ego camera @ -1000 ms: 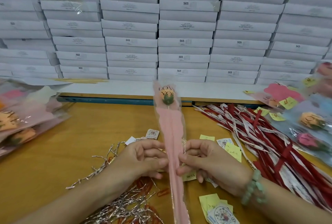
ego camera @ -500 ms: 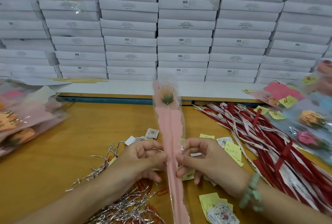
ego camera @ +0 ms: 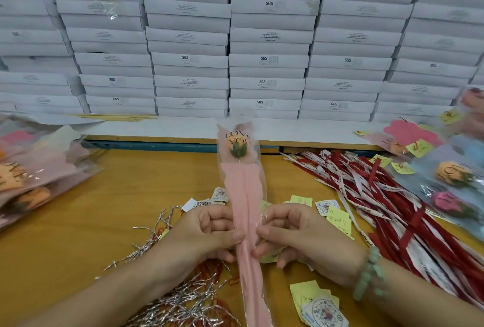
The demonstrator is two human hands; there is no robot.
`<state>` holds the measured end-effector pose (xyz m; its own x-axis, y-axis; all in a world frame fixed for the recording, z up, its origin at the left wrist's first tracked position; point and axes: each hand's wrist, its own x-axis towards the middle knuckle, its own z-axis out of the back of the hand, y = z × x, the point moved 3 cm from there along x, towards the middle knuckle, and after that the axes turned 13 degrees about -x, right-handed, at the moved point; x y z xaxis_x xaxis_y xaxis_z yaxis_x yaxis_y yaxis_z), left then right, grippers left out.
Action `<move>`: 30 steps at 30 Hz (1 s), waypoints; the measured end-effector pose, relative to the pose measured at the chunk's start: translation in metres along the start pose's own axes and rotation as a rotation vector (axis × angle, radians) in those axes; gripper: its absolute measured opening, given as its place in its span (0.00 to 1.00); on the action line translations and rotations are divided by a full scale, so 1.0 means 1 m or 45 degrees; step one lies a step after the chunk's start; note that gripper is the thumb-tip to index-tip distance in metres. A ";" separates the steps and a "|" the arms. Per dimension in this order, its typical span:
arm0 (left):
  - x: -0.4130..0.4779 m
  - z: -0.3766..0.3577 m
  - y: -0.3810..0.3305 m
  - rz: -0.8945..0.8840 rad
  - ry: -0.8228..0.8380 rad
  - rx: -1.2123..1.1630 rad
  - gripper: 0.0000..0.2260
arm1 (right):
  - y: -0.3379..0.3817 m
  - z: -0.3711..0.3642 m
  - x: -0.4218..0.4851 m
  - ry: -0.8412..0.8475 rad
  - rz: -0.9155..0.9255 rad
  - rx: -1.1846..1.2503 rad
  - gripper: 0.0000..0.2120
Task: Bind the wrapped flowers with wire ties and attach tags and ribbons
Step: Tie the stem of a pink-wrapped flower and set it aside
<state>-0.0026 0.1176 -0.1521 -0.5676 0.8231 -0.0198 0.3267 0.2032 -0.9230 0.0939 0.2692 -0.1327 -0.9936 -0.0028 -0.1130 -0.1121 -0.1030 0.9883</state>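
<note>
**A:** Where is the flower (ego camera: 243,195) right now?

**B:** It is held up over the middle of the worktop (ego camera: 104,208), bloom pointing at the far edge and stem end running off the near edge. The left hand (ego camera: 207,232) and right hand (ego camera: 298,235) each pinch the pink sleeve at mid-stem, thumbs against curled fingers, one on either side.

**A:** Is it bound yet?

**B:** I see no tie around it. The sleeve looks gathered where the thumbs meet, so I'd judge this as the squeeze before the wire goes on. Whether either hand also holds a tie, I cannot tell.

**A:** Tag? Ribbon?

**B:** Neither is on this one. The ties (ego camera: 183,298) lie in a silver heap at the near edge, under the left forearm. The tags (ego camera: 322,308) are scattered around the right hand, and the ribbons (ego camera: 392,208) fan out toward the right edge.

**A:** And the batch as a whole?

**B:** The flowers at the far right corner, the right pile (ego camera: 450,177), carry yellow tags, so those look finished. The left pile (ego camera: 39,169) at the left edge shows no tags that I can make out, so it is probably waiting.

**A:** So for this stem?

**B:** All three jobs are left: tie, tag, ribbon.
</note>
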 end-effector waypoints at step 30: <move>-0.004 -0.003 -0.001 -0.076 0.072 0.118 0.14 | 0.003 -0.012 -0.006 -0.156 -0.052 0.031 0.15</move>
<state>0.0012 0.1158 -0.1503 -0.5396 0.8401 0.0552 0.2212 0.2048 -0.9535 0.0994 0.2571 -0.1303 -0.9823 0.1228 -0.1416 -0.1516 -0.0766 0.9855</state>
